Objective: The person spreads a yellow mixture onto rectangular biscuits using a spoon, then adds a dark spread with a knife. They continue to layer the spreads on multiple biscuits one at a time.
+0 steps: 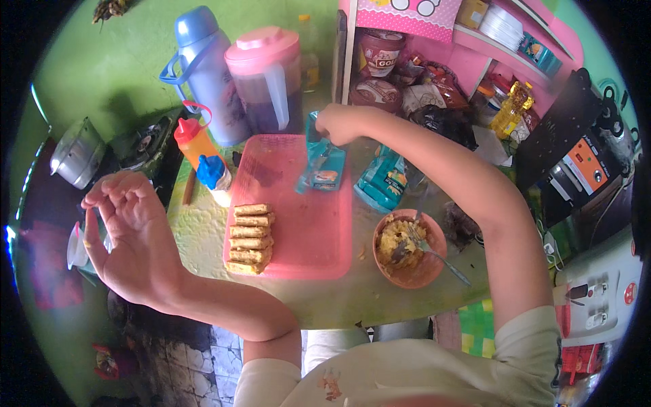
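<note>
My right hand (342, 123) grips the top of a teal plastic packet (326, 170), which hangs over the upper right of a pink plastic tray (310, 229). Raised off to the left, my left hand (137, 239) is empty, its palm turned up and its fingers bent and apart. A yellow smear marks one of its digits. Several pale sandwich-like pieces (250, 238) with a yellowish filling stand in a row along the tray's left edge. Right of the tray, an orange bowl (389, 272) holds yellow mash (399, 244) with a fork (442, 262) resting in it.
A second teal packet (382, 178) lies beside the tray. Behind stand two squeeze bottles (196, 140), a blue thermos (208, 81) and a pink-lidded pitcher (264, 81). A stove (145, 142) with a metal pot (79, 155) is at left, a pink shelf (488, 43) at back right.
</note>
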Available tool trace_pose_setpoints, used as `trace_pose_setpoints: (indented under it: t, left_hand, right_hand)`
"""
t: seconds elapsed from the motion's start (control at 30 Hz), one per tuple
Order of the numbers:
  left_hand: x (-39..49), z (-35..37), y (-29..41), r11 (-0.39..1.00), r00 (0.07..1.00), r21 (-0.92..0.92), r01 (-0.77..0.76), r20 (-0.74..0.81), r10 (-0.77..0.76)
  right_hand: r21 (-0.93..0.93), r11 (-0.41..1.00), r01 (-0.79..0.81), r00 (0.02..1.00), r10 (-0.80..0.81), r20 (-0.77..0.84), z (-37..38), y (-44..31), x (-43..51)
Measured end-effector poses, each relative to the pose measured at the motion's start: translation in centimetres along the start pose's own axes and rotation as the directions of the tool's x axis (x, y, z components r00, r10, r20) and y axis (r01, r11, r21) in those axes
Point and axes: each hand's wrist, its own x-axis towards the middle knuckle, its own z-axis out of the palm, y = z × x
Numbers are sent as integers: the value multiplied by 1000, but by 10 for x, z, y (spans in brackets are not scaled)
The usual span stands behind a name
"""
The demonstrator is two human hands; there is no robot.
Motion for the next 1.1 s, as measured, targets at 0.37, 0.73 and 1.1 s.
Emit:
trace_pose_setpoints:
  t: [0.37,0.73,1.1]
  left_hand:
    - [3,-1,-10,993,994,-56,107,-24,-109]
    - [4,-1,-15,990,991,-50,132,-11,-132]
    - [2,1,-15,992,993,-54,113,-19,-114]
  right_hand:
    - [-40,994,103,993,-100,69,-13,12,16]
    - [48,997,54,998,-55,17,-10,8,13]
    - [-137,990,-39,979,11,-202,3,9,14]
